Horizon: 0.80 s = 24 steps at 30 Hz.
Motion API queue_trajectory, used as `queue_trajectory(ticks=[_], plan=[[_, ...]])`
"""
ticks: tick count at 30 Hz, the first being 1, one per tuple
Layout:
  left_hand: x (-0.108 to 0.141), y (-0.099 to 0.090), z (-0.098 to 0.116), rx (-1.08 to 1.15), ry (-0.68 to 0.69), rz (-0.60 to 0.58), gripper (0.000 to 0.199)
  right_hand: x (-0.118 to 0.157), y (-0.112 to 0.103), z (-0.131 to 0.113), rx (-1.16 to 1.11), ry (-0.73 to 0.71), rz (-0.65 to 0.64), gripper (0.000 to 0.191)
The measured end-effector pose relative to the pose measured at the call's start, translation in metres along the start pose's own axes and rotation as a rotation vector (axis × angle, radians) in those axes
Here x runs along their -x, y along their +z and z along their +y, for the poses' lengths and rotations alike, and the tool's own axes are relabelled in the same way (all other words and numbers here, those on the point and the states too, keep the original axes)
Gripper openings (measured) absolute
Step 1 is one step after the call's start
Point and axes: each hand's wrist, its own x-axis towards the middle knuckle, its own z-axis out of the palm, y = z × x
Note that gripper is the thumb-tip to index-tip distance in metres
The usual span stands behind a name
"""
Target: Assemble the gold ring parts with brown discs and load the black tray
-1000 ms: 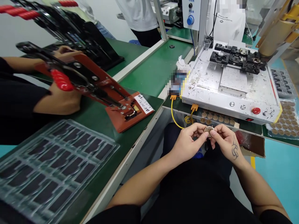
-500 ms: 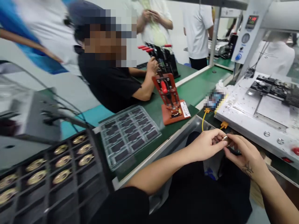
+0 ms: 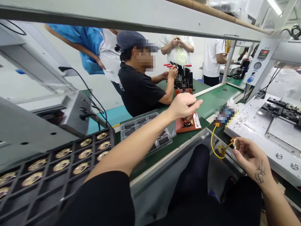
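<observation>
My right hand [image 3: 251, 157] pinches a small round metal disc [image 3: 236, 143] with a shiny gold edge between thumb and fingers, over the bench's front edge. Stretched out ahead, my left hand [image 3: 184, 106] is in front of the red-brown clamp fixture [image 3: 182, 129] and covers its lever and much of its upright plate. Its fingers are curled, and what they hold, if anything, is hidden. A white label [image 3: 197, 121] marks the fixture's base. Behind my left forearm lies a clear plastic tray [image 3: 128, 125] with rectangular pockets.
At left, a black compartment tray [image 3: 50, 185] carries several gold ring-shaped parts. A white press machine [image 3: 263, 138] stands at right, near a yellow cable [image 3: 213, 142]. A co-worker in a black shirt [image 3: 141, 89] sits across by black clamps [image 3: 184, 75]. A beam [image 3: 117, 15] crosses overhead.
My hands have parted. The left went from the small metal piece up and left to the red-brown fixture; the right keeps the disc. The view has shifted, bringing the overhead beam in.
</observation>
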Motion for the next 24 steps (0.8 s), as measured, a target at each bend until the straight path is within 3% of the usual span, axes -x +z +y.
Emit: queue_trajectory(ticks=[4, 6, 8, 10, 13, 15, 17, 18, 20, 24], plan=[[-0.044, -0.013, -0.016, 0.128, -0.232, 0.259, 0.057, -0.03, 0.017, -0.007, -0.062, -0.017, -0.024, 0.032], [-0.067, -0.023, -0.039, 0.206, -0.381, 0.319, 0.048, -0.051, 0.031, -0.007, -0.082, -0.011, -0.063, 0.03], [-0.074, -0.034, -0.065, 0.247, -0.511, 0.319, 0.039, -0.068, 0.046, -0.003, -0.094, 0.008, -0.095, 0.03], [-0.057, -0.046, -0.084, 0.19, -0.61, 0.302, 0.031, -0.079, 0.06, 0.006, -0.107, 0.028, -0.127, 0.03], [0.003, -0.056, -0.088, -0.023, -0.744, 0.154, 0.025, -0.086, 0.078, 0.026, -0.122, 0.052, -0.184, 0.033], [0.05, -0.052, -0.078, -0.026, -0.838, -0.155, 0.026, -0.092, 0.091, 0.043, -0.127, 0.046, -0.217, 0.035], [0.088, -0.036, -0.065, 0.135, -0.917, -0.5, 0.026, -0.106, 0.108, 0.059, -0.123, 0.018, -0.262, 0.035], [0.102, -0.024, -0.059, 0.202, -0.95, -0.59, 0.027, -0.115, 0.119, 0.066, -0.119, 0.003, -0.284, 0.034], [0.118, 0.003, -0.052, 0.234, -0.989, -0.625, 0.026, -0.135, 0.141, 0.078, -0.116, -0.016, -0.323, 0.034], [0.124, 0.048, -0.052, 0.149, -1.003, -0.525, 0.022, -0.16, 0.176, 0.092, -0.114, -0.029, -0.379, 0.034]])
